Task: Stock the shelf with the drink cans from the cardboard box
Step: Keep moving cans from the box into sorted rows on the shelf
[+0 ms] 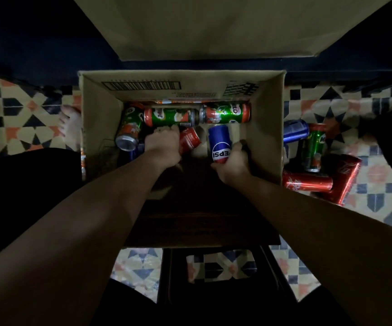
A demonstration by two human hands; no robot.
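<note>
step: taking cans out of the box (269,128) | left hand (164,143) is gripping a red can (190,140) | right hand (233,161) is holding a blue can (219,143) | tip: lift each one straight up, slowly.

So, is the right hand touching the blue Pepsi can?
Touching. The head view shows the right hand gripping the lower end of the Pepsi can inside the box.

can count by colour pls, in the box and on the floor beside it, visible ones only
Green cans: 4, three in the box, one on the floor
Blue cans: 3, one in the right hand, one low at the box's left, one on the floor
Red cans: 3, one by the left hand, two on the floor
Total: 10
</note>
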